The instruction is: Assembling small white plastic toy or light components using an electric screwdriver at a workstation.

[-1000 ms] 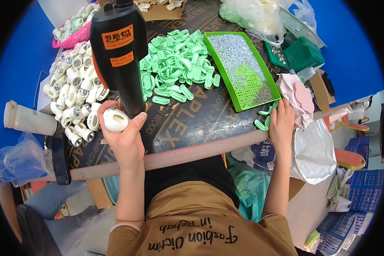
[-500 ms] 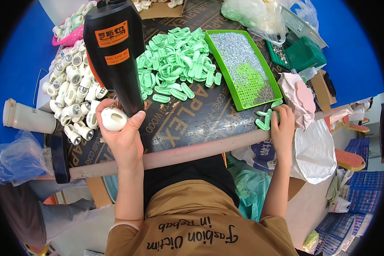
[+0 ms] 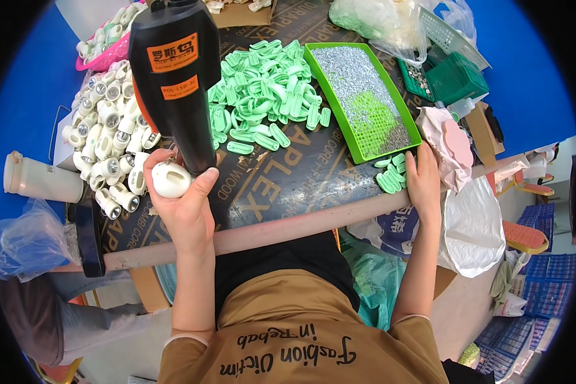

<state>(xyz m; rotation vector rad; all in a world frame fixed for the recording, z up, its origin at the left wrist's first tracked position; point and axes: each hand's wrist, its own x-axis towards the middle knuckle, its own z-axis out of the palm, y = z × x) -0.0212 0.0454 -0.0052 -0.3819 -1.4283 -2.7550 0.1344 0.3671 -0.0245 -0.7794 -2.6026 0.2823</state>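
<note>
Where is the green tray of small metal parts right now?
In the head view the green tray lies on the table's right half, just right of the pile of green clips, its near corner by the right hand.

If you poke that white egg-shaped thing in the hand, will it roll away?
Probably it would roll: the white egg-shaped piece looks rounded and smooth, with little flat side showing. It seems light, since the left hand props it on fingertips and thumb alone. Its glossy surface may be a bit slippery. Right now the black power tool sits close beside it.
</note>
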